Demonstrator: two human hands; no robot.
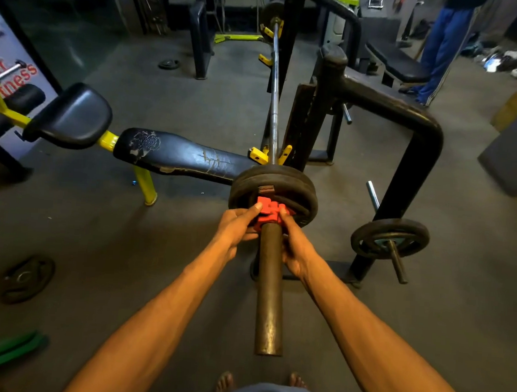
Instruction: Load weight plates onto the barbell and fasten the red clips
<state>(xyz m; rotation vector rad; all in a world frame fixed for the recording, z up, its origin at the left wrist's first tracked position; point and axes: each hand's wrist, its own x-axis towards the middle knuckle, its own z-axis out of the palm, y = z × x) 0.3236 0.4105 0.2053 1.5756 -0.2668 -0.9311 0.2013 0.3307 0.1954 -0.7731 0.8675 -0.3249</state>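
The barbell (270, 293) rests on a rack, its near sleeve pointing at me. Black weight plates (274, 181) sit on that sleeve. A red clip (267, 211) is around the sleeve, right against the plates. My left hand (238, 226) grips the clip from the left and my right hand (293, 243) grips it from the right. Another plate (272, 12) hangs on the bar's far end.
A worn black bench (175, 154) with yellow legs lies to the left. A plate tree (391, 237) with one plate stands to the right. Loose plates (28, 278) lie on the floor at left. A person (442, 46) stands at the back right.
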